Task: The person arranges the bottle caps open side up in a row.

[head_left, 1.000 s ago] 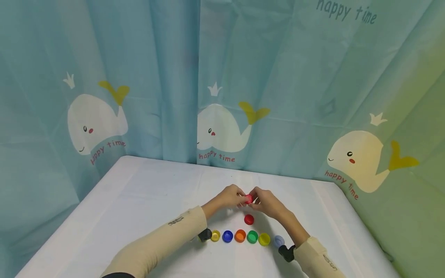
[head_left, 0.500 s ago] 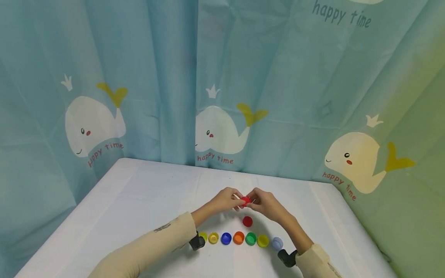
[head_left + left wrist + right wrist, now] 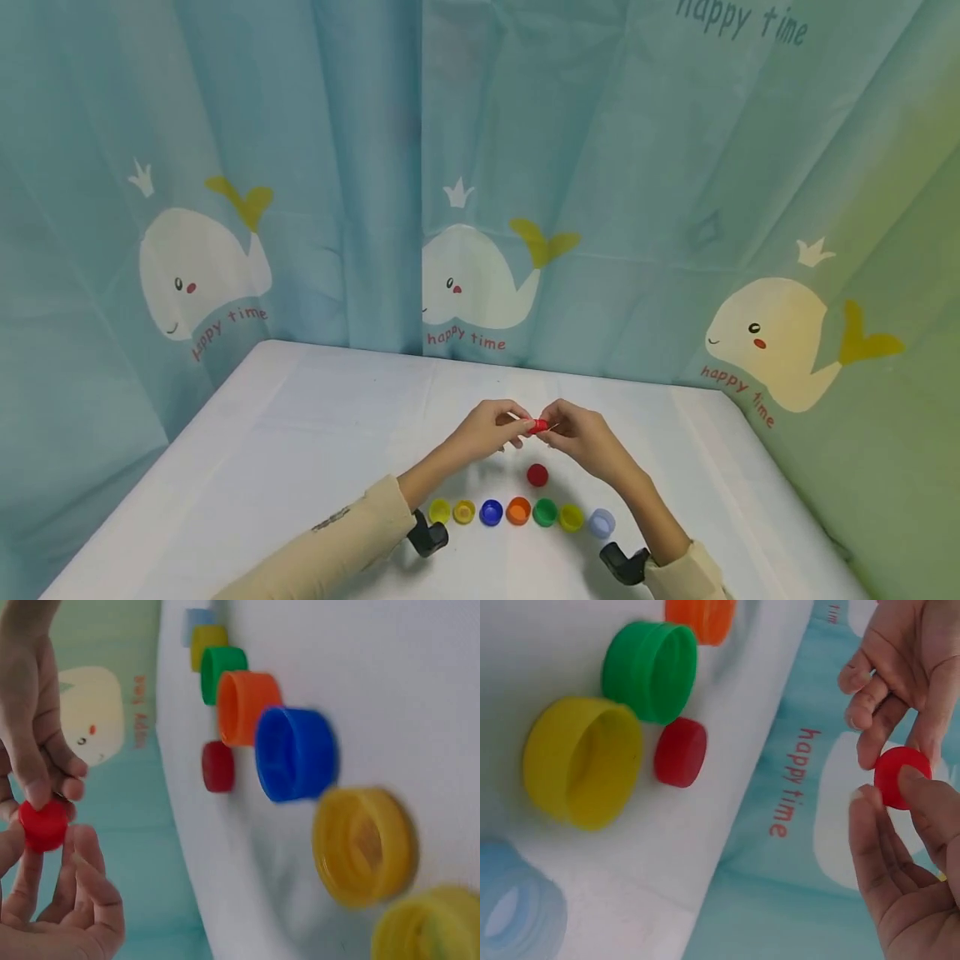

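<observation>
A bright red bottle cap [image 3: 537,426] is held above the table between both hands. My left hand [image 3: 486,431] pinches it from the left and my right hand [image 3: 582,435] from the right. In the left wrist view, fingertips of both hands meet around the red cap [image 3: 43,826]. The right wrist view shows the right thumb lying across the flat face of the cap [image 3: 890,769]. Below the hands, a darker red cap [image 3: 537,475] lies on the white table, behind the middle of a curved row of caps.
The row runs from a yellow cap [image 3: 439,511] through another yellow cap [image 3: 464,512], blue [image 3: 491,512], orange [image 3: 518,511], green [image 3: 545,512] and yellow [image 3: 572,517] to light blue [image 3: 602,523]. Their open sides face up. A whale-print curtain [image 3: 375,208] hangs behind the table.
The held red cap has turned so that its edge faces the head camera more. The left forearm has shifted left, uncovering the leftmost yellow cap. Both hands keep hold.
</observation>
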{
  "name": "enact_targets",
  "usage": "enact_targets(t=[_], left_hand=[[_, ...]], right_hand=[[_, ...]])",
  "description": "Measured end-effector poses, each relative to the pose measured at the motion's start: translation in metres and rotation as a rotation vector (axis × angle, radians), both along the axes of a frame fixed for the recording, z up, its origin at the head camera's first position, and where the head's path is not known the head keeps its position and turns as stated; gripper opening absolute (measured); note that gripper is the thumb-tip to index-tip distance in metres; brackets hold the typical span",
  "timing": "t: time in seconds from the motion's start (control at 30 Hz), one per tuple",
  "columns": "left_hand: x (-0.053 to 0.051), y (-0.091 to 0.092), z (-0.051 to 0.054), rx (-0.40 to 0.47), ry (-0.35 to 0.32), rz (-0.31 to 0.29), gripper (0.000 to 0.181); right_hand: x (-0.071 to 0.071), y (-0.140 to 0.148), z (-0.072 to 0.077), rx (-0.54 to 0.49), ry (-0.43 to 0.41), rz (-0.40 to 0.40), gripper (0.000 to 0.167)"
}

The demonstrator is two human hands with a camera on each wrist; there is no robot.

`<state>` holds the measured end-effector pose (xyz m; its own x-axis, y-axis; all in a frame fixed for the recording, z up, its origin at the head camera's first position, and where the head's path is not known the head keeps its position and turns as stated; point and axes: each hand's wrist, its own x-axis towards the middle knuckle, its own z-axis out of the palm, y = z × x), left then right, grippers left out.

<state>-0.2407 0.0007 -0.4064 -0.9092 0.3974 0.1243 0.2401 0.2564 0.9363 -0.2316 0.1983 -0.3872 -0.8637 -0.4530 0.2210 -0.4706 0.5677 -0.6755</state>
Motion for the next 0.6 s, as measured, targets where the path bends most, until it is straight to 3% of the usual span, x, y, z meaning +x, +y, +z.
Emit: enact_targets(t=[0.33, 0.6], left_hand=[[0.018, 0.000, 0.006, -0.040, 0.134, 0.072, 0.012], [0.023, 0.004, 0.005, 0.028, 0.191, 0.073, 0.022]], right_hand=[[0.014, 0.001, 0.001, -0.019, 0.020, 0.002, 0.015], [0.023, 0.008, 0.003, -0.074, 0.043, -0.023, 0.015]])
